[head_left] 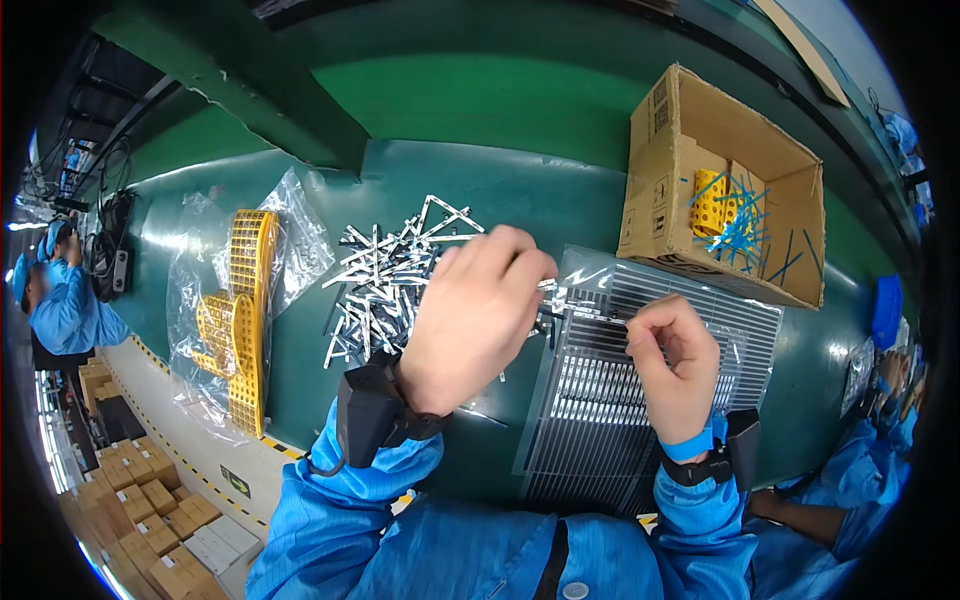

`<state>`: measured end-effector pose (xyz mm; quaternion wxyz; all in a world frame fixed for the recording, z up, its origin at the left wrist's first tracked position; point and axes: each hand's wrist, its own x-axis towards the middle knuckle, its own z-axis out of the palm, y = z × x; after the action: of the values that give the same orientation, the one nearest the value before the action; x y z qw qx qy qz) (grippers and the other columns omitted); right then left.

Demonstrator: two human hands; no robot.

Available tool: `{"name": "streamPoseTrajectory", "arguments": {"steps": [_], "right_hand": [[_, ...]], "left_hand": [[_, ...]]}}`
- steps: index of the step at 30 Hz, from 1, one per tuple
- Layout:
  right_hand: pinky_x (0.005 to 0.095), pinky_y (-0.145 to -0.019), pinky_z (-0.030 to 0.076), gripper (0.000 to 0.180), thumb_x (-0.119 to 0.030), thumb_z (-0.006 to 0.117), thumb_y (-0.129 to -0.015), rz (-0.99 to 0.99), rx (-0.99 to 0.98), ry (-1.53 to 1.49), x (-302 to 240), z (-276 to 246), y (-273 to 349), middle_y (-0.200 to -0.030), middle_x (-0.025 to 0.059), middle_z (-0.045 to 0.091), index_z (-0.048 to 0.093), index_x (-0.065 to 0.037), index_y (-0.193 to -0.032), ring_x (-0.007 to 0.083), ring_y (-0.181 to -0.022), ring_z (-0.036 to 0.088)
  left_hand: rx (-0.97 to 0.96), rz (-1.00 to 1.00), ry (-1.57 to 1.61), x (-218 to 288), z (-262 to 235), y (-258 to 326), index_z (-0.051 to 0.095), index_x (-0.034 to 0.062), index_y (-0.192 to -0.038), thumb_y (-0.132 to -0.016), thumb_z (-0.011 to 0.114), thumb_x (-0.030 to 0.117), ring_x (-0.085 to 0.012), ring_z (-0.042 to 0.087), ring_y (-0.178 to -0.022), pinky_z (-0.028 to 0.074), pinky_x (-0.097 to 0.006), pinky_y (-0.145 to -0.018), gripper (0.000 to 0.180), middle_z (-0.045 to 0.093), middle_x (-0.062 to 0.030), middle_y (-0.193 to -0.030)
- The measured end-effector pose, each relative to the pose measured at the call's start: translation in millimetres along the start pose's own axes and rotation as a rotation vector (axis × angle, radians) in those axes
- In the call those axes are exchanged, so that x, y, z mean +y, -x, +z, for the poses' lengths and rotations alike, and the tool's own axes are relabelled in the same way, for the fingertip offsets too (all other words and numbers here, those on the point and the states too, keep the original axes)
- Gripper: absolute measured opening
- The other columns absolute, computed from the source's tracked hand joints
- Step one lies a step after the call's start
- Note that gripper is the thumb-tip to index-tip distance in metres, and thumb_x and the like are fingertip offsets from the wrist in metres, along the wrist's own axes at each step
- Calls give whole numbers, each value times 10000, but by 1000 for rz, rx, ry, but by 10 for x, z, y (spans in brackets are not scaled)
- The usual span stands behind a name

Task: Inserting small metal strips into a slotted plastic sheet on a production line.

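Observation:
My left hand (480, 325) reaches over the right side of a loose pile of thin black-and-white strips (378, 300). Its fingers are curled together; pale bits show at the fingertips, but what they grip is partly hidden. My right hand (678, 365) is closed in a pinch above a clear tray (560, 440) with many parallel narrow slots. A thin strip (598, 317) runs from the right fingertips toward my left hand. Rows of similar white-marked strips (595, 390) lie in the tray's middle slots, under a glossy clear film.
An open cardboard box (650, 190) at the back right holds blue slivers (738, 225) and a yellow perforated roll (707, 200). Yellow perforated pieces (250, 300) lie with clear plastic bags at left. A green beam (270, 90) stands behind. Co-workers sit at both sides.

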<state>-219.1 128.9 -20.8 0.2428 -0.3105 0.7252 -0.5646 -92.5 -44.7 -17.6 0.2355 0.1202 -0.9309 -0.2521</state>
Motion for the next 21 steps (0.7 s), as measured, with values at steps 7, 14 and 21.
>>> {"name": "streamPoseTrajectory", "arguments": {"steps": [7,14,21], "right_hand": [[205,-659,448,77,67,608,-869,72,-36,-90,-46,-36,84,-804,-1,578,593,-6,-886,46,-712,536],[208,-577,416,77,52,616,-880,13,70,65,115,10,95,-755,-4,558,586,-16,-899,39,-641,507],[313,-555,454,125,55,614,-838,-151,70,175,144,108,35,-800,93,580,611,-43,-917,201,-613,574]], "left_hand": [[1,-58,106,156,-34,74,671,43,-990,-750,736,42,-300,609,-875,482,-391,-768,249,648,-107,-982],[-34,-282,-9,57,70,62,619,27,-882,-746,758,59,-302,627,-812,504,-380,-691,198,594,-112,-839],[-38,-255,-80,8,83,89,608,25,-839,-754,710,-3,-278,622,-740,507,-358,-664,135,608,-104,-813]]}}
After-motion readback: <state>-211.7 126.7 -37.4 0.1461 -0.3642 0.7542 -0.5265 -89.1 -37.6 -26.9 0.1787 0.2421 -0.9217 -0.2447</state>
